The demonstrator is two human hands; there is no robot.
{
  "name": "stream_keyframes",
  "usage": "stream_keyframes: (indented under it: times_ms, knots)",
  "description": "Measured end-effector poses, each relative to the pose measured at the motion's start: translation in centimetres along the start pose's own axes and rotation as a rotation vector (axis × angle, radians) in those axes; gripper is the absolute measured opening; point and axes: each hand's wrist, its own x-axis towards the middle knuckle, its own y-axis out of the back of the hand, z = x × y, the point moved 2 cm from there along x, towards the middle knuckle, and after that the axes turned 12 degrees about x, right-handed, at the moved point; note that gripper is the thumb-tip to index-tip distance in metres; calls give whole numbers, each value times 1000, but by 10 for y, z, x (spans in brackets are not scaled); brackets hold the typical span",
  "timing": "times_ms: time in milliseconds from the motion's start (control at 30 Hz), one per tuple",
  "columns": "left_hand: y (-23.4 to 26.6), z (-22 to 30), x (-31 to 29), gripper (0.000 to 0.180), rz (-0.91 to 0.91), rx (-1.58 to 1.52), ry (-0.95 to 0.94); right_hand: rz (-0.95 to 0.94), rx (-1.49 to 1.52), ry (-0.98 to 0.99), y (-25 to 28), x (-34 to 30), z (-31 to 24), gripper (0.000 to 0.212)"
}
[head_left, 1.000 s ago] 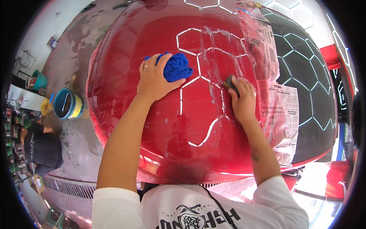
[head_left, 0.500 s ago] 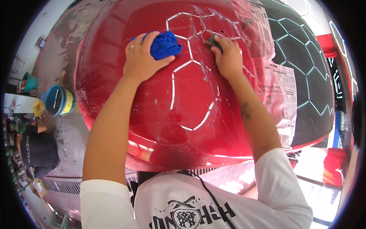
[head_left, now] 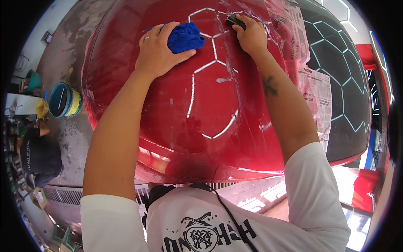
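Note:
A glossy red sheet (head_left: 168, 107) covers the curved car panel in front of me, with wrinkles and wet streaks along its right part. My left hand (head_left: 156, 54) is closed around a bunched blue cloth (head_left: 185, 38) and rests on the red surface. Farther away and to the right, my right hand (head_left: 254, 37) grips a small dark squeegee (head_left: 235, 21) with a paler edge. The squeegee is against the red surface, beside a long wrinkle. My fingers partly hide it.
Newspaper sheets (head_left: 317, 90) run along the right of the red area, with a black panel (head_left: 346, 96) beyond. On the floor at left stands a blue bucket (head_left: 60, 98). A person in a dark shirt (head_left: 40, 155) is at the lower left.
My right hand has pushed the squeegee farther away from me along the panel. The left hand with the cloth has shifted slightly away too. The whole view has tilted a little.

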Motion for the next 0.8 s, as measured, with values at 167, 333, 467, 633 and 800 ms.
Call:
stream_keyframes:
  times_ms: [167, 333, 467, 633, 800]
  knots:
    - [5, 5, 2, 91, -26, 26, 31, -78, 24, 26, 113, -166, -47, 46]
    - [11, 8, 4, 93, -50, 36, 47, -93, 46, -42, 166, -234, -72, 47]
    - [8, 5, 2, 93, -21, -18, 10, -15, 2, -58, 86, -94, -15, 42]
    - [5, 3, -1, 94, -61, -17, 21, 54, 3, -84, 47, -38, 17, 42]
    - [13, 6, 6, 97, -84, -38, 36, -12, 36, -123, 135, -184, -52, 51]
